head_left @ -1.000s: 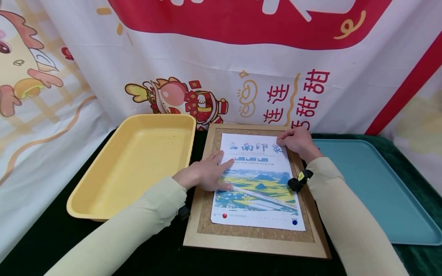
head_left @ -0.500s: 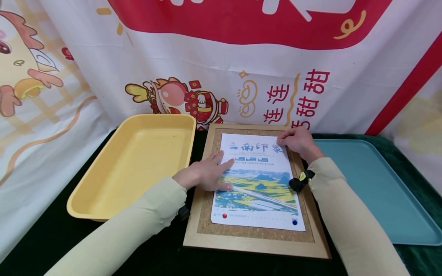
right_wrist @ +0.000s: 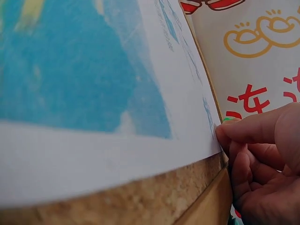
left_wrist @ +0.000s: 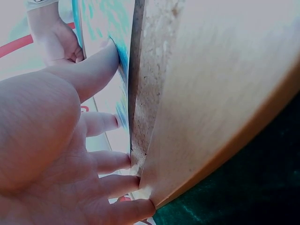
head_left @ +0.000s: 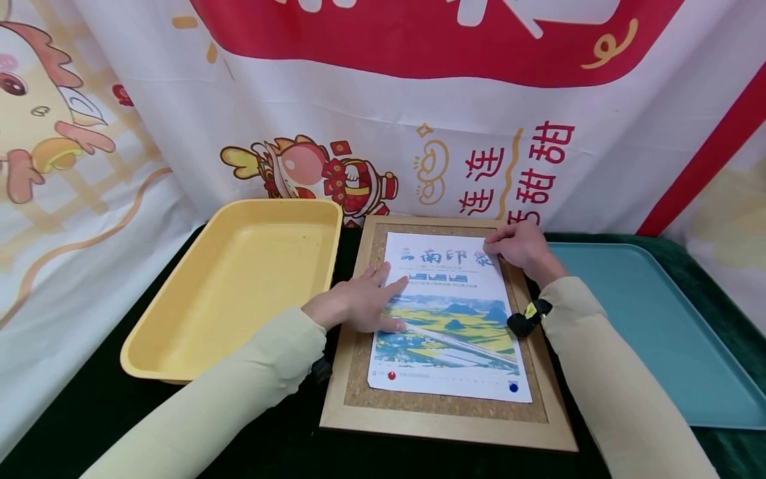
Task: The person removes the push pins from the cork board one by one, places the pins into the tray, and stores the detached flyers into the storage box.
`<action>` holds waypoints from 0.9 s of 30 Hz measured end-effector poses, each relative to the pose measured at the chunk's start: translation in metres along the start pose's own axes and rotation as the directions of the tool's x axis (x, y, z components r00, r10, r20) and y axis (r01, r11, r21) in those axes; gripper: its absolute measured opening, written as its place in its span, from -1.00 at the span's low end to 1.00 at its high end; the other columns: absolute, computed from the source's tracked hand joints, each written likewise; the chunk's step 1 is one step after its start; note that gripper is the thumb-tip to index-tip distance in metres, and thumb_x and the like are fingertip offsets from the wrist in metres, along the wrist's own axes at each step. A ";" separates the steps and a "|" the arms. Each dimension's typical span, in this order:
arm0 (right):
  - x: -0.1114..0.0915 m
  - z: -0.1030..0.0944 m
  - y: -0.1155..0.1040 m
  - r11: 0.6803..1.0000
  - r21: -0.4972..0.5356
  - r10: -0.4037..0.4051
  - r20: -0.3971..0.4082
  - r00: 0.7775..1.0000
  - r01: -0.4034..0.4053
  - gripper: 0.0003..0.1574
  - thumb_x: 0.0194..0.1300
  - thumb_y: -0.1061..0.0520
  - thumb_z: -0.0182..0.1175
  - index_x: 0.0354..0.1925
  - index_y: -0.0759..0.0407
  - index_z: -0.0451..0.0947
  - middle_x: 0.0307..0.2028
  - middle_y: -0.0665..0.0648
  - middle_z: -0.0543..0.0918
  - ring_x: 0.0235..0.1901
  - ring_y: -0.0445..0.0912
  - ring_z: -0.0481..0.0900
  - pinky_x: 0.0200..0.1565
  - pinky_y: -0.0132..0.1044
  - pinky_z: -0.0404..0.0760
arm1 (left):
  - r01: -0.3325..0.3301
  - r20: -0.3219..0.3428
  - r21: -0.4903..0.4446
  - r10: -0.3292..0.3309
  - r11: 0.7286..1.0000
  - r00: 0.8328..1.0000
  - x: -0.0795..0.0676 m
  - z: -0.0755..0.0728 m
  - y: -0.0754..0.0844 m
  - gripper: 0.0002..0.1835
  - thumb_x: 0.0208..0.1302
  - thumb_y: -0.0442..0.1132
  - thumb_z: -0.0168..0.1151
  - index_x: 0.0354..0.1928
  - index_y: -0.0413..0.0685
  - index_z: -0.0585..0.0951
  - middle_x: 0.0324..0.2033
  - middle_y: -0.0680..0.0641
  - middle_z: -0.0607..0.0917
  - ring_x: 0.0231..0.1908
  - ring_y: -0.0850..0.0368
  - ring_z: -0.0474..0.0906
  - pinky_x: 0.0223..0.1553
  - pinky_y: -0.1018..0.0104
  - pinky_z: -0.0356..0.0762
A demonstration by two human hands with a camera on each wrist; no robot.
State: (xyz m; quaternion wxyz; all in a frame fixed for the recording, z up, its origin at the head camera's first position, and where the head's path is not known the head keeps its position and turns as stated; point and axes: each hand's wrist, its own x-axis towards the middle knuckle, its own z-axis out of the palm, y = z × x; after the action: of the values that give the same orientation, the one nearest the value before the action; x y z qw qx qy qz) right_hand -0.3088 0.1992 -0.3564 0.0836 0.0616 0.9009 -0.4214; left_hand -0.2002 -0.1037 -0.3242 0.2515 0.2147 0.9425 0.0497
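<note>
A printed poster [head_left: 443,372] with a landscape picture lies on a wood-framed cork board [head_left: 443,420]. A red pushpin [head_left: 391,376] sits in its lower left corner and a blue pushpin [head_left: 513,387] in its lower right. My left hand [head_left: 359,303] rests with spread, straight fingers on the poster's left edge. At the upper right corner, my right hand [head_left: 526,251] pinches a small green pushpin [right_wrist: 228,120] between thumb and finger. Only a sliver of green shows in the right wrist view; the fingers hide the rest and its tip.
Left of the board stands a deep yellow tray [head_left: 269,266]. A flat teal tray [head_left: 640,319] lies to the right, partly behind my right sleeve. Dark green cloth [head_left: 263,439] covers the table. A printed fabric backdrop [head_left: 359,100] hangs right behind the board.
The head view has shifted very slightly. Both hands keep their places on the poster; the right wrist has turned out a little to the right.
</note>
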 end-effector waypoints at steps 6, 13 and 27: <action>0.001 -0.005 0.003 0.998 0.062 0.008 0.020 1.000 -0.009 -0.67 0.50 0.13 0.32 0.14 0.21 0.73 0.28 0.30 0.53 0.19 0.13 0.38 0.07 -0.11 0.44 | 0.001 -0.002 -0.011 -0.001 1.000 1.000 0.000 0.000 -0.001 -0.05 0.53 0.29 0.15 0.74 0.23 -0.04 0.73 -0.18 -0.27 0.73 -0.23 -0.35 0.66 -0.29 -0.08; -0.003 -0.011 0.007 0.997 0.077 0.008 0.021 1.000 -0.009 -0.64 0.52 0.09 0.31 0.18 0.20 0.70 0.32 0.31 0.53 0.14 0.15 0.47 0.15 -0.08 0.50 | -0.005 -0.005 -0.001 0.005 1.000 1.000 0.000 0.000 -0.001 -0.06 0.53 0.28 0.15 0.74 0.22 -0.04 0.73 -0.19 -0.26 0.73 -0.23 -0.34 0.66 -0.28 -0.08; -0.025 -0.024 0.021 0.997 0.062 -0.031 -0.072 0.997 0.036 -0.58 0.54 0.05 0.28 0.21 0.24 0.67 0.28 0.34 0.56 0.15 0.18 0.53 0.26 0.13 0.56 | -0.006 -0.003 0.004 0.006 1.000 1.000 0.000 -0.001 -0.001 -0.05 0.53 0.29 0.15 0.74 0.21 -0.04 0.73 -0.19 -0.26 0.73 -0.23 -0.33 0.67 -0.25 -0.08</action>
State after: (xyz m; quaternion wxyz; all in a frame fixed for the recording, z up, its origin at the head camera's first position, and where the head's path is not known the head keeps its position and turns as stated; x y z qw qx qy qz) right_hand -0.2825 0.2295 -0.3518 0.0425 0.0639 0.8904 -0.4487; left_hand -0.2007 -0.1043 -0.3238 0.2494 0.2180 0.9423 0.0490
